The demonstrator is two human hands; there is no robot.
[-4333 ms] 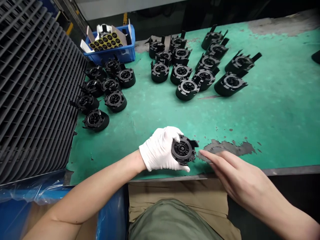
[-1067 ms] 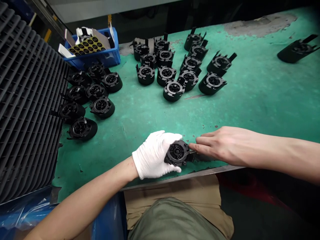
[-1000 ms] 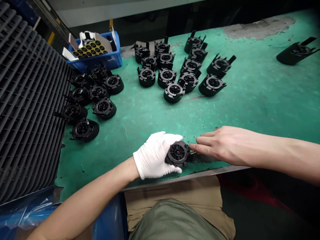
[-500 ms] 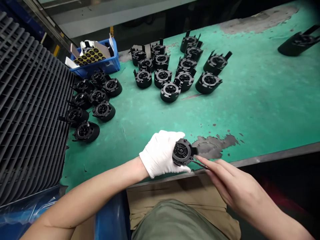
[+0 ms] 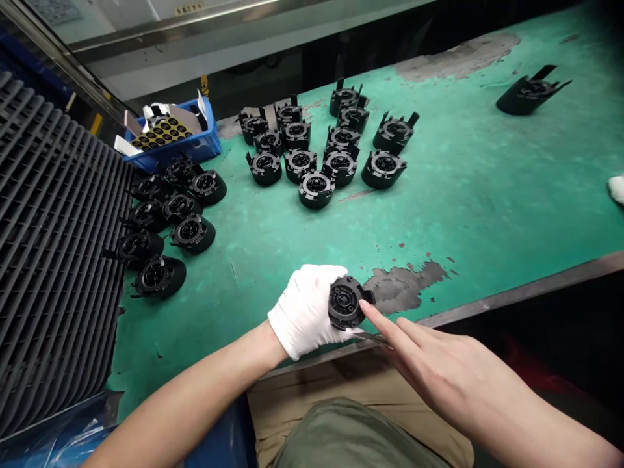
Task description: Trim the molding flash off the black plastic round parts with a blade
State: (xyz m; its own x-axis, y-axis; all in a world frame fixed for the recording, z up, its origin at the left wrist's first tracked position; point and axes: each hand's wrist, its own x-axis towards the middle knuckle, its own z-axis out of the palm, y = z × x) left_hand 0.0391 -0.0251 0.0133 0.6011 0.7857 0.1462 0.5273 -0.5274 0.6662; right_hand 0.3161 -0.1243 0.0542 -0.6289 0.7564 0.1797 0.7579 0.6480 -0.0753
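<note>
My left hand (image 5: 307,312), in a white glove, is closed around a round black plastic housing (image 5: 345,300) just above the table's front edge. The housing's ribbed round face is turned up towards me, and a dark tab sticks out on its right. My bare right hand (image 5: 433,367) reaches in from the right, its index fingertip touching the right rim of that face. Under this finger the same hand grips slim dark tweezers (image 5: 373,338), partly hidden, their tip beside the gloved fingers below the housing.
Several similar black housings (image 5: 316,188) stand at the back; another group (image 5: 160,276) stands at left, beside stacked grey slatted trays (image 5: 53,260). A blue bin (image 5: 195,140) holds a gold-and-black sticker sheet (image 5: 163,133). One housing (image 5: 524,96) stands far right. A white object (image 5: 617,188) shows at the right edge.
My right index finger has moved onto the housing's rim, and the tweezers' tip has dropped from the rim to below it. The view has shifted; a white object has appeared at right.
</note>
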